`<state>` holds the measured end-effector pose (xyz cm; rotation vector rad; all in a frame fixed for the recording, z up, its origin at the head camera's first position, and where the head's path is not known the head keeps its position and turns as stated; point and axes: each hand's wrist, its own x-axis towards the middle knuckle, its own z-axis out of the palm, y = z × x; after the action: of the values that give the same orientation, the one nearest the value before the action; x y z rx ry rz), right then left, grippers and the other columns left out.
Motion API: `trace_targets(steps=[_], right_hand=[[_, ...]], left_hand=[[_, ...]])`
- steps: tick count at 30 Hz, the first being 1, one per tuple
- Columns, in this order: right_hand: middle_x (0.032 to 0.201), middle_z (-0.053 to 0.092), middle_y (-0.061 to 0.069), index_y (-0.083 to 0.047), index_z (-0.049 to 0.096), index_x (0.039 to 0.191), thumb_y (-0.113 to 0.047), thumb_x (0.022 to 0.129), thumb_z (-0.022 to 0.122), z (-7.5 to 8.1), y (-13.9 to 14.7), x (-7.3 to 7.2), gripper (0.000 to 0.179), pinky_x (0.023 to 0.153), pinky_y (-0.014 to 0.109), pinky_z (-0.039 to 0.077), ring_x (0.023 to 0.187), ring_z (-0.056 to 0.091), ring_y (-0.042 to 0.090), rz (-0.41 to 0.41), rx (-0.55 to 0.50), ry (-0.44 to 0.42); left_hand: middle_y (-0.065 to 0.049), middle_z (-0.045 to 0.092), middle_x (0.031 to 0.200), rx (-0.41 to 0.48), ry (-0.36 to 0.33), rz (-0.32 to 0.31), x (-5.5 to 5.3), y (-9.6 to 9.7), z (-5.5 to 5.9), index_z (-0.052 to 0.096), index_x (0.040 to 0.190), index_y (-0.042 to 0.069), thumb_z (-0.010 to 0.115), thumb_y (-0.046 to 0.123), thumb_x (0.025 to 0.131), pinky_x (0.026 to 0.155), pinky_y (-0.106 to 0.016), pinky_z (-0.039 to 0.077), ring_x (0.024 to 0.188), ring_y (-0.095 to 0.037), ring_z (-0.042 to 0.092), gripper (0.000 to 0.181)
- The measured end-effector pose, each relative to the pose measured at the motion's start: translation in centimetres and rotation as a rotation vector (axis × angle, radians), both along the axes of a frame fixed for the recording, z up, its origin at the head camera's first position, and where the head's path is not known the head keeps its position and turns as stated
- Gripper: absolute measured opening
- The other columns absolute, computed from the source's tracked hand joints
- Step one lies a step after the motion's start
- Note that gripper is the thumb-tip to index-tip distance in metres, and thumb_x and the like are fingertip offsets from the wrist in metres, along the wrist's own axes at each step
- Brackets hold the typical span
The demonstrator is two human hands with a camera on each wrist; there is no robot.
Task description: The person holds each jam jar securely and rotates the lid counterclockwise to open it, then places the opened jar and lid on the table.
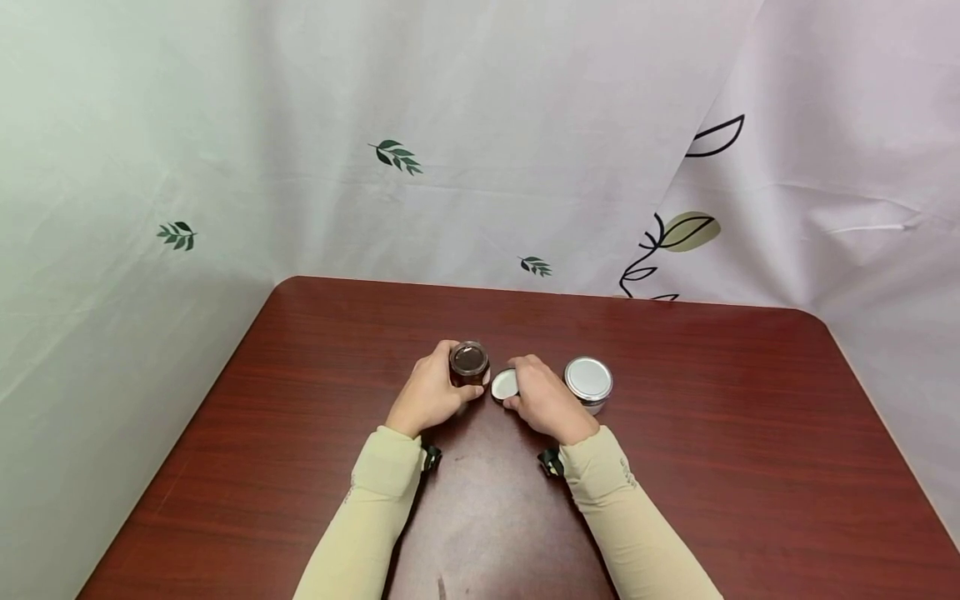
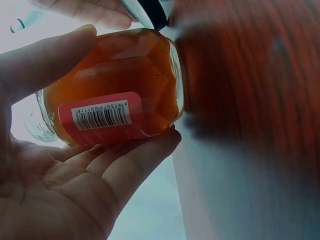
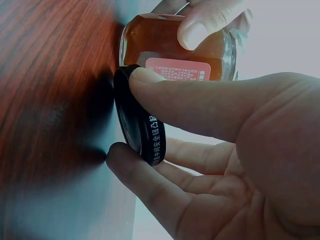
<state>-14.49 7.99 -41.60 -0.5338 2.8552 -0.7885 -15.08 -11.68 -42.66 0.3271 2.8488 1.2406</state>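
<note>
My left hand (image 1: 433, 390) grips a faceted glass jar (image 1: 470, 362) with its thumb on one side and its fingers on the other. Amber contents fill most of the jar, and its mouth is uncovered. In the left wrist view a pink label with a barcode (image 2: 102, 115) shows on the glass. Just to the right, my right hand (image 1: 546, 400) pinches a round black lid (image 3: 156, 137) by its rim, low over the table. The lid's pale inner face (image 1: 504, 384) is turned upward in the head view. White characters run along its edge.
Beside my right hand stands a round container with a silver lid (image 1: 588, 379). The reddish-brown wooden table (image 1: 712, 467) extends around both hands. Behind it hangs a pale cloth (image 1: 480, 108) with leaf prints.
</note>
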Motion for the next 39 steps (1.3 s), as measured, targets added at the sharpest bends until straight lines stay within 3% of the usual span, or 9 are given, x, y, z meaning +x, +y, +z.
trace_targets(steps=[10,21,39], right_hand=[[0.119,0.061,0.023,0.009,0.058,0.127,-0.005,0.083,0.082,-0.5,0.0,-0.1,0.052,0.095,0.044,0.050,0.109,0.061,0.033,-0.014,0.020,0.017],[0.113,0.061,0.024,0.012,0.059,0.123,-0.005,0.081,0.082,-1.6,0.0,0.0,0.050,0.091,0.046,0.051,0.104,0.061,0.039,0.025,0.039,0.096],[0.110,0.062,0.021,0.010,0.060,0.120,-0.006,0.079,0.085,-1.4,-0.4,0.2,0.050,0.095,0.046,0.049,0.104,0.058,0.039,0.024,0.125,0.133]], left_hand=[[-0.016,0.068,0.117,0.010,0.002,-0.002,0.0,-0.1,0.0,0.054,0.131,-0.001,0.086,0.014,0.079,0.094,-0.045,0.052,0.107,-0.028,0.067,0.063],[-0.016,0.068,0.118,0.025,0.001,-0.010,0.2,-0.2,-0.1,0.053,0.131,-0.001,0.085,0.012,0.079,0.093,-0.045,0.052,0.107,-0.028,0.067,0.062],[-0.015,0.068,0.118,0.030,-0.022,-0.013,-0.2,-0.4,-0.1,0.053,0.131,-0.001,0.086,0.013,0.079,0.094,-0.045,0.052,0.107,-0.028,0.067,0.063]])
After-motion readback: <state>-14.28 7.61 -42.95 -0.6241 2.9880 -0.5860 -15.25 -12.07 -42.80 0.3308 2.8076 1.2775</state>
